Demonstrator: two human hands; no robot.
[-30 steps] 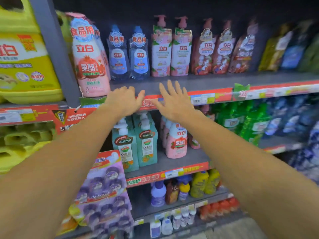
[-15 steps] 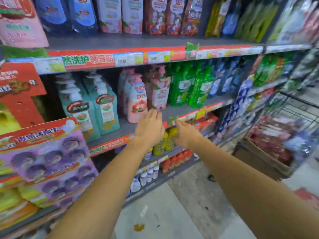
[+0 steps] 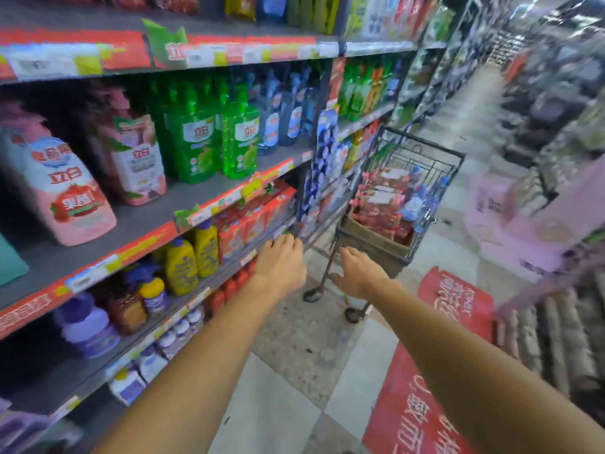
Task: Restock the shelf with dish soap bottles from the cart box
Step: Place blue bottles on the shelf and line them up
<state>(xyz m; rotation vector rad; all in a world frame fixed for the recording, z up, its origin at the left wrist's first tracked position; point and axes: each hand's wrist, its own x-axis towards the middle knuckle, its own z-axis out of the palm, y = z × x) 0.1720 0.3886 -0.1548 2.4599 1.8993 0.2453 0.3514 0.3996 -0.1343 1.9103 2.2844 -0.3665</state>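
A black wire cart stands in the aisle ahead, carrying a brown cardboard box filled with red and blue dish soap packs. Both my arms stretch toward it. My left hand and my right hand hover empty with loose fingers, a little short of the cart's lower frame. The grey shelf on my left holds pink, green and blue soap bottles.
Lower shelves carry yellow bottles, red boxes and small white bottles. A red floor sticker lies under my right arm. Pink stacked goods and a dark mat stand on the right side of the aisle.
My view has swung right and down from the upper shelves to the cart. Both hands dropped away from the shelf edge and now reach toward the cart, still empty.
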